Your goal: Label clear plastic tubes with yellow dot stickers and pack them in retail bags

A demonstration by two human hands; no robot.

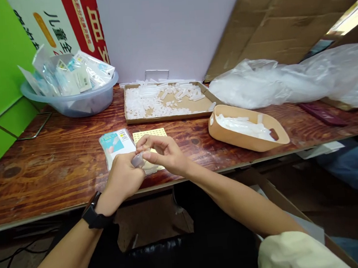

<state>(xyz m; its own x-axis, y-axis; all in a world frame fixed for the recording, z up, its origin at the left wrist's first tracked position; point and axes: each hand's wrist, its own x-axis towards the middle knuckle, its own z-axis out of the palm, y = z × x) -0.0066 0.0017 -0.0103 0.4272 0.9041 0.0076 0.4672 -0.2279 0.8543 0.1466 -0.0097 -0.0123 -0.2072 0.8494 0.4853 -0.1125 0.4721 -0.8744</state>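
My left hand (125,175), with a black watch on its wrist, is closed around a small translucent plastic piece (137,160). My right hand (165,152) meets it from the right, thumb and fingers pinched at the piece's upper end. Partly under my hands lies a sheet of small round yellow stickers (154,133). A stack of printed cards (112,141), blue and white, sits just left of the sheet. The fingers hide part of the plastic piece, so its exact kind is unclear.
A shallow cardboard tray (171,118) holds many small white plastic parts. To its left stands a blue basin (84,106) of packaged cards. An orange-tan bin (244,139) with white pieces is at right, before clear plastic bags (264,84). The table's front edge runs below my hands.
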